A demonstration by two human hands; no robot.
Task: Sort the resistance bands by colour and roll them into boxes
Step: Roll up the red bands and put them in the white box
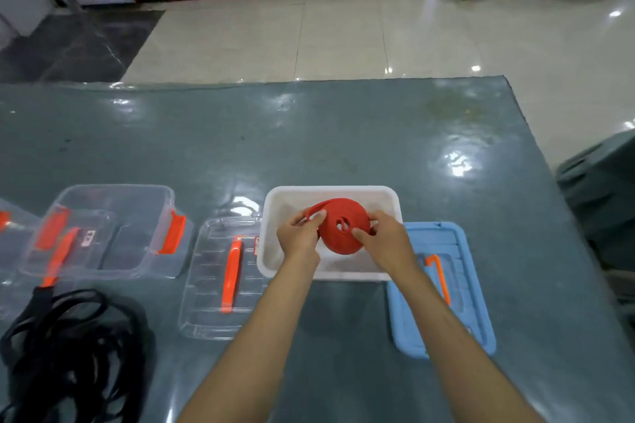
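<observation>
Black bands: a loose tangle of black rubber resistance bands [68, 347] is left heaped at the near left of the grey-green table [343, 134], apparently set aside as its own colour group, not yet rolled.
Lids: a clear plastic lid with an orange handle [223, 278] and a light blue plastic lid with an orange handle [443, 288] are laid flat either side of the white box, probably so the boxes stay open for loading.
Left hand: the left hand [299, 237] is curled on the loose tail of the red band, which is pinched between thumb and fingers at the coil's left edge.
Right hand: the right hand [385, 239] is clasped on the coil's right side, thumb on the face, fingers behind; the coil is thereby kept from unwinding.
Red band: the red flat rubber resistance band wound into a coil [343, 227] is held tilted between both hands, over the inside of the white box, seemingly not yet resting on its floor.
White box: the white rectangular plastic box [275, 257] is placed directly ahead, judged the destination for red.
Clear box: a transparent plastic box with orange latches [113, 230] is stood further left, likely for black.
</observation>
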